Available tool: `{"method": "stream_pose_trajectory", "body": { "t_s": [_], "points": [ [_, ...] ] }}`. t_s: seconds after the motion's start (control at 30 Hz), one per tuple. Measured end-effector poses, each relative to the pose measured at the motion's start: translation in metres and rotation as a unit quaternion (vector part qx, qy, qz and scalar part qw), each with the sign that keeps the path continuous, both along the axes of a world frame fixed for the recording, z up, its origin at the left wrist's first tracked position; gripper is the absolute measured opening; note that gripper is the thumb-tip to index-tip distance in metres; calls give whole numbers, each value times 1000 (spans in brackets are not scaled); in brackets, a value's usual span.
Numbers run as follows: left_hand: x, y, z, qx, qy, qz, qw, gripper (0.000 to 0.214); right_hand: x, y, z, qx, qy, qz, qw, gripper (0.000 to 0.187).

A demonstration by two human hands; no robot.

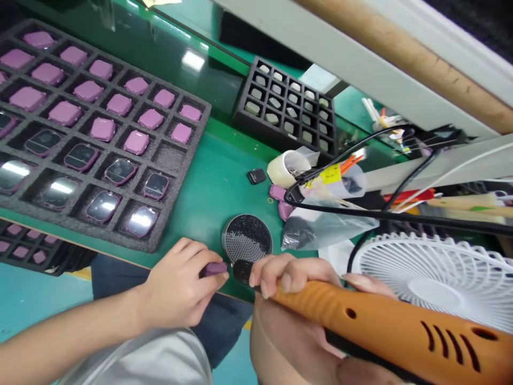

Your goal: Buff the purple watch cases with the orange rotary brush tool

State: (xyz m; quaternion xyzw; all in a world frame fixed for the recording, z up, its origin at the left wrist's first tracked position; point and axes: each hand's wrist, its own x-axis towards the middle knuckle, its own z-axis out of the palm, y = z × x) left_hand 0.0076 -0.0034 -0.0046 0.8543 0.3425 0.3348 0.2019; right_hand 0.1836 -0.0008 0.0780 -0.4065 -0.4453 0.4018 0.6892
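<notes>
Purple plastic is the item under hand: a small purple casing, pinched between the thumb and fingertips of my left hand. It is held off the near edge of the green bench mat, just in front of the round dish of screws. My right hand is closed around the front end of the orange driver. Its fingers wrap close behind the black nose, which sits against the casing's right end. Risk findings follow, as judgement only. First, the casing hangs unsupported over my lap rather than resting on the mat. If the pinch slackens or the driver pushes sideways, I expect the part to twist out and drop. Second, my grip hides most of the casing, so I cannot tell whether the bit is seated square. A tilted bit could skid and mark the plastic. Third, the dish lies just beside both hands, and a knuckle or the nose could tip it and scatter its contents over the edge. Fourth, a black cable runs across the clutter on the right, above a plastic bag and near the white fan. I cannot confirm that it belongs to the driver, but if it does, a snag would jerk the tool. The foam tray of purple units lies well apart to the left, and I judge it out of harm.
</notes>
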Motion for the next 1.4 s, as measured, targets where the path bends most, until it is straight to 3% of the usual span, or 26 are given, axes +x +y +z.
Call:
{"method": "stream_pose_trajectory", "body": {
  "t_s": [0.3,0.47,0.73,0.87,1.03,1.23,1.3,1.4],
  "points": [
    [1,0,0,-1,10,3,1000,18,-1,-1,-2,5,-20,0,1000,58],
    [2,1,1,-5,10,5,1000,19,-5,-2,-2,10,-27,-1,1000,42],
    [2,0,2,-8,8,5,1000,20,1,-1,2,11,-68,41,997,44],
    [2,0,2,-5,8,7,1000,19,-3,1,1,30,-54,2,998,41],
    [2,1,1,-1,12,10,1000,17,-5,0,0,19,-72,9,997,42],
    [4,2,2,-2,20,8,1000,19,-4,0,7,-33,-92,-27,995,47],
    [4,1,2,-3,21,8,1000,19,0,0,6,-23,-96,-13,995,41],
    [4,1,2,-3,19,10,1000,19,9,1,3,0,-107,74,991,26]
  ]
}}
